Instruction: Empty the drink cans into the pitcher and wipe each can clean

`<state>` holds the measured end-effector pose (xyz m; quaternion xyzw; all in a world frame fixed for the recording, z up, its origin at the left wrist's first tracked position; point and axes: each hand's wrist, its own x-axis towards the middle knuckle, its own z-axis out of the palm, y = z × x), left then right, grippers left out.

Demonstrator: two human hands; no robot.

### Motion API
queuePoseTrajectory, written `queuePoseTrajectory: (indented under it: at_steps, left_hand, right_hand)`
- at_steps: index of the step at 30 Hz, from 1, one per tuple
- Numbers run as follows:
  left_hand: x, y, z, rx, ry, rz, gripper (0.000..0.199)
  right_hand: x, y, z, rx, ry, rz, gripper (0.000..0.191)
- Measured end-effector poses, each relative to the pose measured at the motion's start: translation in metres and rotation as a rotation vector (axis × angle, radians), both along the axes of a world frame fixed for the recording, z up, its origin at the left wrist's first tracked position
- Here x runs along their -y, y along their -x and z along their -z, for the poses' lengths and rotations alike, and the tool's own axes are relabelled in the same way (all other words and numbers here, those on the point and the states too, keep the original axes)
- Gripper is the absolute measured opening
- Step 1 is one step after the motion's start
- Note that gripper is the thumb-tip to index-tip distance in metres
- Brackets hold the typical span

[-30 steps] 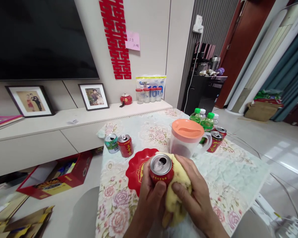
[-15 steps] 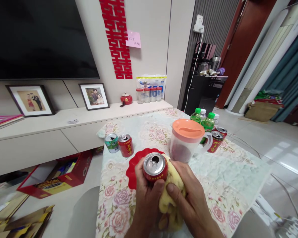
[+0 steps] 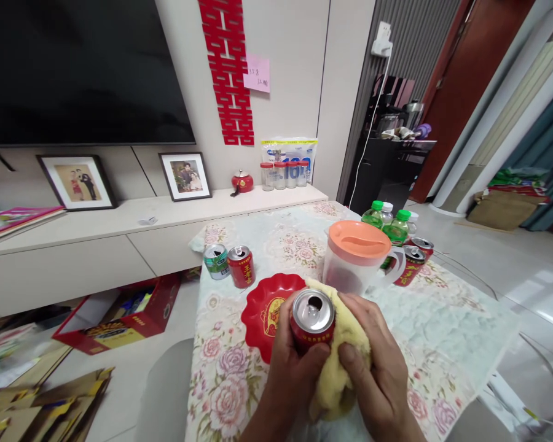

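An opened red can [image 3: 312,319] stands upright in my left hand [image 3: 292,371], whose fingers wrap round its side. Beside it, my right hand [image 3: 375,362] grips a yellow cloth [image 3: 338,368] and presses it against the can's right side. Part of the cloth hangs below the can between both hands. Just behind and left of the can lies a red scalloped plate [image 3: 260,313] with a gold print at its centre. A clear pitcher [image 3: 345,270] with an orange lid stands behind my right hand.
On the flowered tablecloth [image 3: 228,362], a green can [image 3: 216,262] and a red can [image 3: 242,268] stand at the left. Green-capped bottles [image 3: 397,227] and red cans [image 3: 411,267] are at the right. A white cabinet [image 3: 184,218] runs behind.
The view has shifted left, so the room's things appear further right. Both hands, with can and cloth, have moved right relative to the plate, uncovering its centre.
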<state>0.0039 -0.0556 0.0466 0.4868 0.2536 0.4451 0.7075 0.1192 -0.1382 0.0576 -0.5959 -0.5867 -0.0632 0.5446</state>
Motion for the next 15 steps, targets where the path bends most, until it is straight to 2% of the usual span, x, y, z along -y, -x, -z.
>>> queuePoseTrajectory:
  at_steps: [8,12,15]
  left_hand:
    - [-0.004,0.002,0.016,0.043,-0.145,-0.145,0.067]
    - [-0.001,0.004,0.015,0.074,-0.062,-0.166,0.073]
    - [-0.001,0.006,0.014,0.037,-0.026,-0.220,0.088]
  right_hand:
    - [-0.011,-0.006,0.006,-0.270,0.098,-0.105,0.038]
    - [-0.018,-0.007,0.012,-0.463,0.166,-0.153,0.042]
    - [-0.023,-0.004,0.016,-0.716,0.198,-0.252,0.048]
